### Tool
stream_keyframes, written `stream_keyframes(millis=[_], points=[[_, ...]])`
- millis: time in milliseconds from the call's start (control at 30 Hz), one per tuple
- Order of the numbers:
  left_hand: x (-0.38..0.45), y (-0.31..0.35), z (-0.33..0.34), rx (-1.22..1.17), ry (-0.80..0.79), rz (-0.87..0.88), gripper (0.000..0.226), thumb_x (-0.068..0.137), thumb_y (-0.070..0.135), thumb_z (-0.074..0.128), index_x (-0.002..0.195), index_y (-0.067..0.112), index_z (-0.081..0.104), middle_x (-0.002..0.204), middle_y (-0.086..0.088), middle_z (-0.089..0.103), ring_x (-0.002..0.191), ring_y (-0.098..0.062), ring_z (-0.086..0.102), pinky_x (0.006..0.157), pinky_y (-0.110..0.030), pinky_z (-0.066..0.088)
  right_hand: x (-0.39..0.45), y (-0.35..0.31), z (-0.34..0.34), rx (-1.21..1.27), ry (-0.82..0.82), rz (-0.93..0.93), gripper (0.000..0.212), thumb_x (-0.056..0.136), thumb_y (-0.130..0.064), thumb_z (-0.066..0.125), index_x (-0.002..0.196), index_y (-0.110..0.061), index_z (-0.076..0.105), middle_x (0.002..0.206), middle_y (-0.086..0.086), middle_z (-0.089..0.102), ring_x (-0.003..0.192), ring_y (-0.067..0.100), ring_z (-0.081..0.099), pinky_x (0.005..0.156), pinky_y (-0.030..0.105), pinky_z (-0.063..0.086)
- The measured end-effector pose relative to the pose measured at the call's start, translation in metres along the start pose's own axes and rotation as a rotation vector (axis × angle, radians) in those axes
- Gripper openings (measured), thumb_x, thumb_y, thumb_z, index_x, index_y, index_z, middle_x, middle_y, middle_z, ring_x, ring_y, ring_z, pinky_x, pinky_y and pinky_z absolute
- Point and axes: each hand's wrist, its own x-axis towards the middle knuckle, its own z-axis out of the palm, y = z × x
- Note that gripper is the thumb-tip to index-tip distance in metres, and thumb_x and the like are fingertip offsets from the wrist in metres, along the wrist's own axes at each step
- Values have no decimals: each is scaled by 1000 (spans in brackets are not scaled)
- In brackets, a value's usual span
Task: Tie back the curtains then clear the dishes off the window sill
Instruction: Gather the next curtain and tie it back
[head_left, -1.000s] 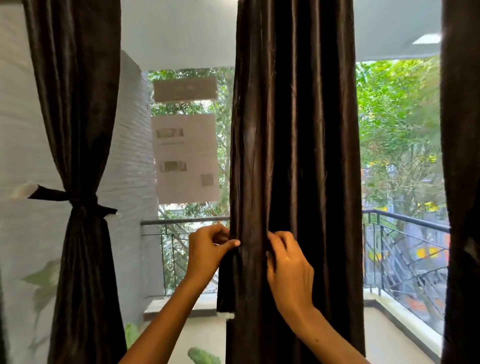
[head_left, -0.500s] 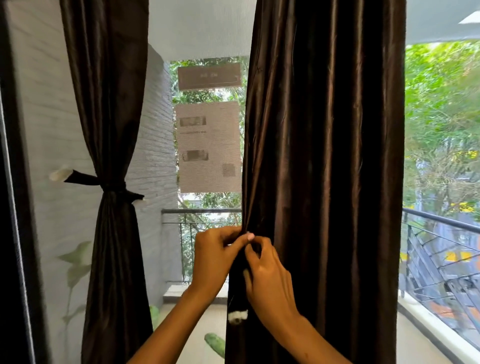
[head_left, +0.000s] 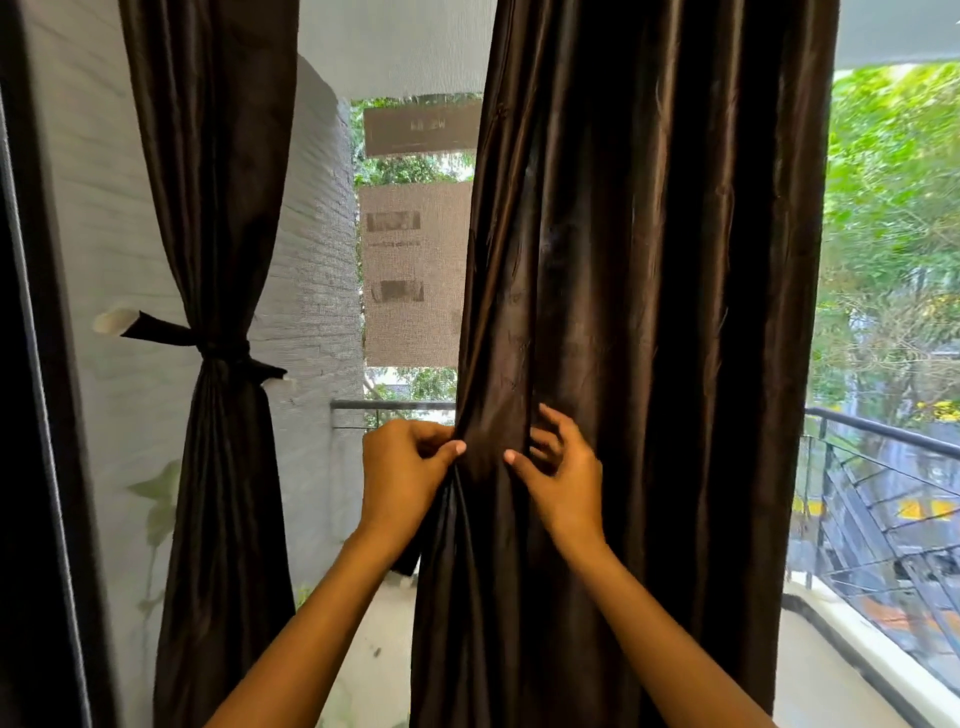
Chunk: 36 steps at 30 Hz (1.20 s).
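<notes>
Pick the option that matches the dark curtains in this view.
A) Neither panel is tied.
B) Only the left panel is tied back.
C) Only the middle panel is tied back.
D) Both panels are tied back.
B: the left curtain panel is cinched by a dark tieback, while the middle curtain panel hangs loose, with the left hand and right hand pinching its folds.

Home balcony window, dark curtains (head_left: 649, 312), iron railing (head_left: 883, 431), trees outside (head_left: 893, 208)
</notes>
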Motion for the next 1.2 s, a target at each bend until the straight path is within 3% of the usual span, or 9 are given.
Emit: stream_keyframes(millis=[100, 200, 567, 633, 700, 767, 867, 1000, 1200], points=[[-5, 2, 7, 41, 60, 60, 11, 77, 7, 76, 86, 11, 77, 75, 2, 74, 60, 16, 59, 65, 0, 45, -16, -4, 3, -273, 166, -226, 45, 76, 1, 73, 117, -13, 64, 92, -8, 64, 71, -2, 61, 74, 23, 54], [-12, 1, 13, 60, 110, 85, 11, 78, 12, 75, 88, 16, 77, 77, 6, 74, 66, 7, 64, 68, -11, 53, -31, -3, 6, -447, 166, -421, 42, 81, -1, 66, 121, -12, 62, 107, -1, 61, 89, 11, 64, 79, 25, 52], [-24, 2, 24, -72, 77, 128, 12, 80, 21, 74, 92, 18, 76, 77, 8, 73, 71, 2, 67, 66, -23, 55, -46, -1, 6, -445, -183, -381, 47, 79, -16, 45, 123, -14, 61, 115, -4, 50, 99, 10, 56, 81, 31, 53], [-21, -1, 24, -63, 90, 101, 12, 77, 19, 77, 89, 15, 77, 77, 7, 74, 71, 3, 67, 69, -23, 56, -46, -1, 2, -512, -186, -414, 49, 78, -26, 43, 122, -17, 64, 128, -1, 49, 116, 14, 50, 94, 38, 49], [-17, -3, 23, -65, 105, 59, 11, 77, 17, 77, 86, 12, 77, 76, 3, 74, 70, 1, 68, 71, -26, 57, -41, 1, -5, -619, 4, -451, 47, 77, -25, 55, 124, -29, 62, 150, 9, 31, 141, 25, 25, 114, 50, 25], [-14, -5, 23, -79, 103, 35, 11, 77, 16, 77, 86, 10, 77, 75, 1, 74, 70, -3, 69, 72, -26, 57, -31, -2, -13, -664, 235, -326, 62, 80, -28, 68, 138, -36, 46, 159, 13, 0, 146, 30, -4, 114, 59, 9], [-15, -4, 24, -92, 74, 31, 11, 77, 14, 77, 87, 9, 77, 75, 1, 74, 70, -3, 69, 73, -24, 57, -21, -7, -20, -585, 223, -131, 104, 77, -51, 70, 150, -31, -1, 156, 12, -22, 143, 24, -18, 114, 52, 3], [-15, -5, 25, -91, 58, 28, 10, 78, 14, 76, 87, 9, 77, 76, 0, 74, 71, -5, 70, 73, -25, 57, -13, -3, -22, -182, 56, -6, 118, 71, -48, 74, 149, -25, -11, 160, 8, 6, 146, 16, 12, 117, 34, 21], [-19, 1, 29, -47, 72, 80, 13, 78, 10, 75, 92, 9, 76, 82, 2, 74, 69, 2, 66, 74, -15, 55, -25, -3, -20, -395, 159, -187, 47, 82, -6, 68, 128, -16, 59, 111, 13, 70, 102, 27, 67, 86, 38, 54]])
